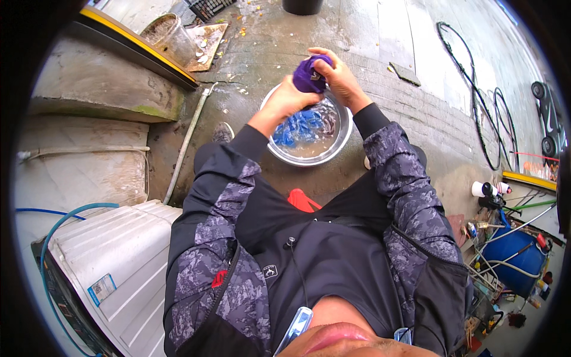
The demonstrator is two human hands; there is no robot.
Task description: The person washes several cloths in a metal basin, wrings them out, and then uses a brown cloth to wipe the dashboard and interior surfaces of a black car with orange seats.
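Observation:
A bunched purple cloth is gripped between both hands above the far side of a round metal basin. My left hand holds its lower left part, and my right hand presses on its right side with the thumb across it. A small pale mark shows on the cloth. Inside the basin, a blue cloth and a dark brownish cloth lie in cloudy water. The basin rests on wet concrete ground between my legs.
Beyond the basin stands a black bucket. A pale pipe and a white ribbed appliance are to the left. Black hose lies looped at right, above a blue barrel amid clutter. Something red shows between my legs.

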